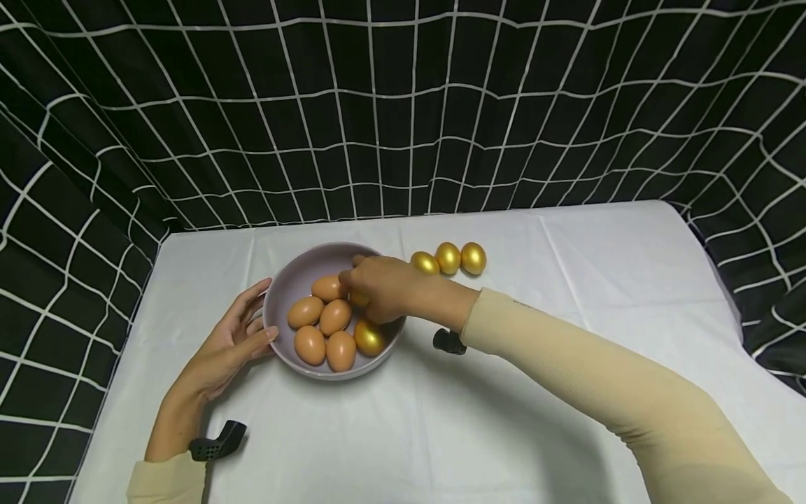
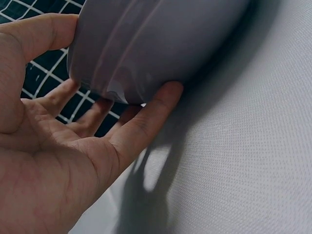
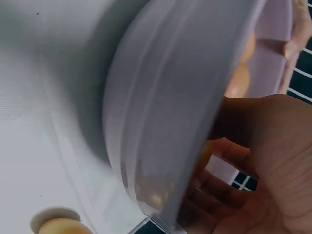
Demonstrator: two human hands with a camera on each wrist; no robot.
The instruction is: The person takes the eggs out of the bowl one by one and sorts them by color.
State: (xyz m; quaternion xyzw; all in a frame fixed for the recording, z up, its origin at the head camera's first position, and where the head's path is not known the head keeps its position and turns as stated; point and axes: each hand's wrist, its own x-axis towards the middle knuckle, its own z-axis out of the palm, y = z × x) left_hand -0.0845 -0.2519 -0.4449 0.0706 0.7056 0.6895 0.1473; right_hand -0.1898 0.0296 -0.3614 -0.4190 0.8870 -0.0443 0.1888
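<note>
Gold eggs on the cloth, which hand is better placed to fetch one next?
Probably the right hand: it's nearer the gold eggs beside the bowl, while the left hand holds the bowl's opposite side.

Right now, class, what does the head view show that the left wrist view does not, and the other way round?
Head view only: the right hand reaching into the bowl, five brown eggs and two gold eggs inside it, and three gold eggs on the cloth.

Left wrist view only: the bands running along the bowl's outer wall.

Both: the left hand on the bowl, the white cloth and the dark, white-lined backdrop.
</note>
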